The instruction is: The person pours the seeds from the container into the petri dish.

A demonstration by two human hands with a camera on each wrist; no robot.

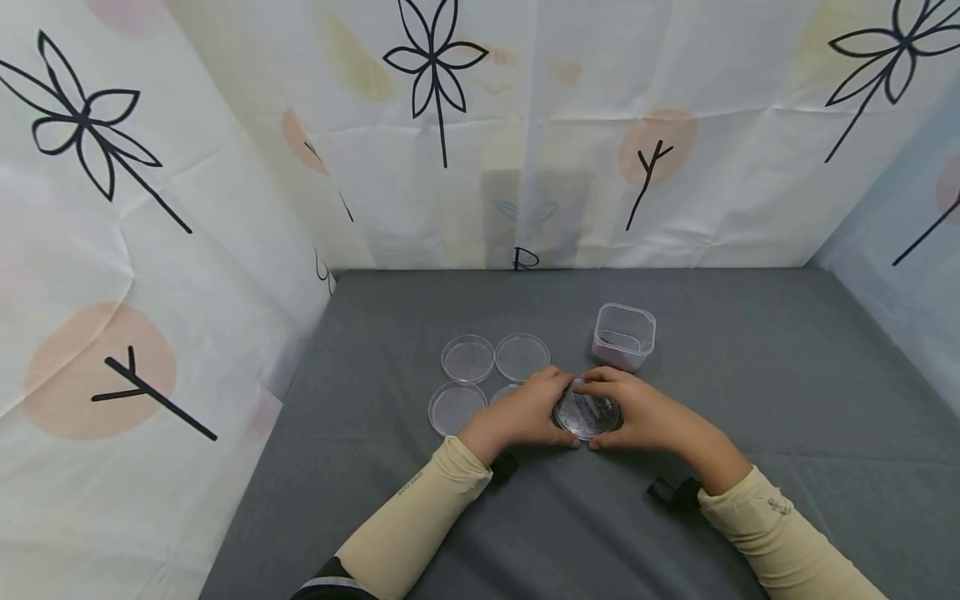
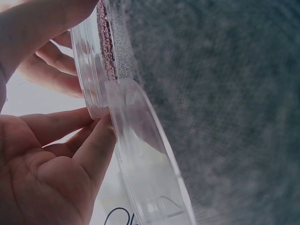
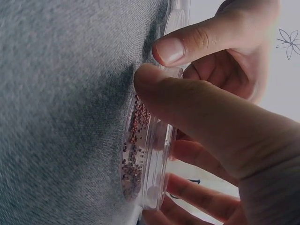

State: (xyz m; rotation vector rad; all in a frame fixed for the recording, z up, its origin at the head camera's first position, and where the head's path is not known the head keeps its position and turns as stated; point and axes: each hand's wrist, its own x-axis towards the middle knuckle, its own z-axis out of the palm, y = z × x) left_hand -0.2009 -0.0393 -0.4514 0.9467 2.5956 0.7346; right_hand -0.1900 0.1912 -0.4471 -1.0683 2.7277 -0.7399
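Observation:
A round clear petri dish (image 1: 587, 414) holding small reddish-brown grains (image 3: 135, 154) sits on the grey cloth between my hands. Its side shows doubled rims, like a dish with a lid. My right hand (image 1: 651, 415) grips it from the right, thumb in front and fingers around the back. From the left, my left hand (image 1: 527, 410) pinches the dish's near edge with thumb and fingertips. Another clear dish (image 2: 150, 159) stands close beside it in the left wrist view; in the head view my left hand mostly covers that one.
Three more clear petri dishes, at back left (image 1: 467, 358), back middle (image 1: 522, 357) and front left (image 1: 457, 408), lie left of my hands. Behind my right hand stands a clear square plastic tub (image 1: 624, 333) with something reddish at its bottom. Patterned cloth walls (image 1: 487, 200) bound the table.

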